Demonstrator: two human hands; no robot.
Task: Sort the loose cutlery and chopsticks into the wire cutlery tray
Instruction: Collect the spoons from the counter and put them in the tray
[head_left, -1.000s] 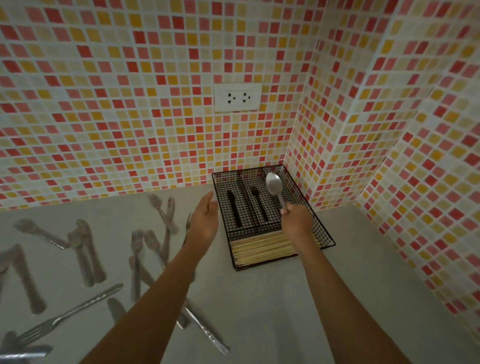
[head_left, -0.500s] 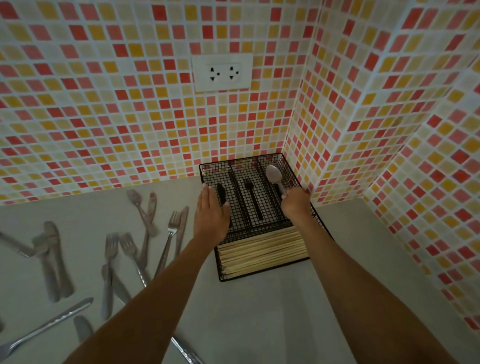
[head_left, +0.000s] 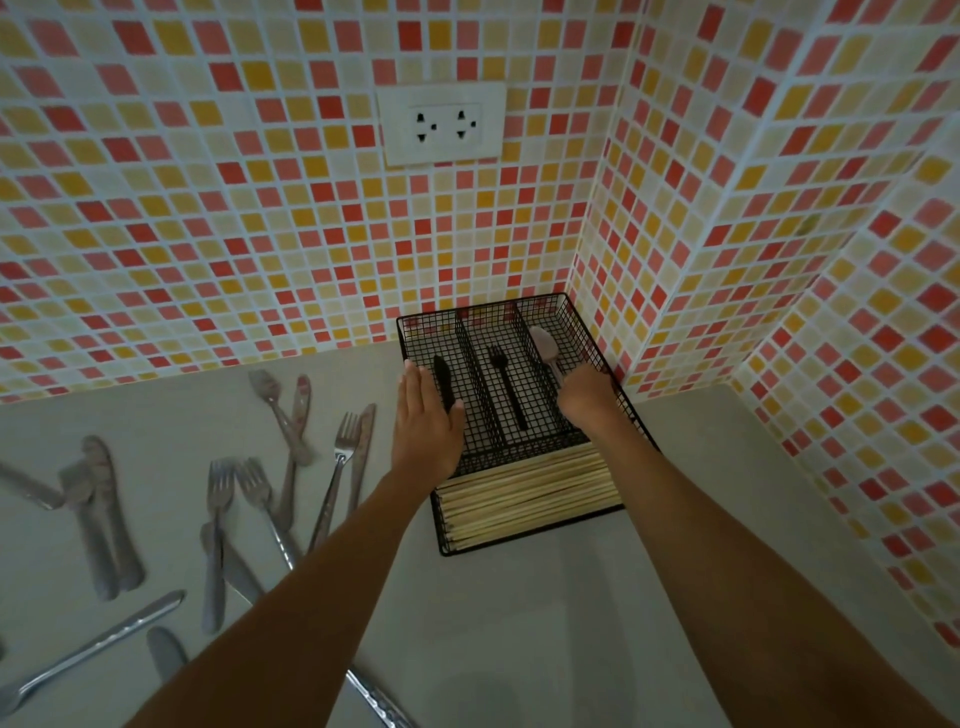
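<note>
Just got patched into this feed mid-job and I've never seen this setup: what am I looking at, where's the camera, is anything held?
No machine: these are a person's two bare hands, filmed by one wide-angle camera worn on the head, looking forward and down. The left hand lies flat on the left edge of the wire cutlery tray. The right hand grips a spoon, its bowl at the tray's right compartment. A black knife and black fork lie in the other two compartments; chopsticks fill the near one. Loose forks and knives lie on the counter at left.

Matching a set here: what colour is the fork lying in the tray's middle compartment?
Black. The fork shows clearly in the head view.
</note>
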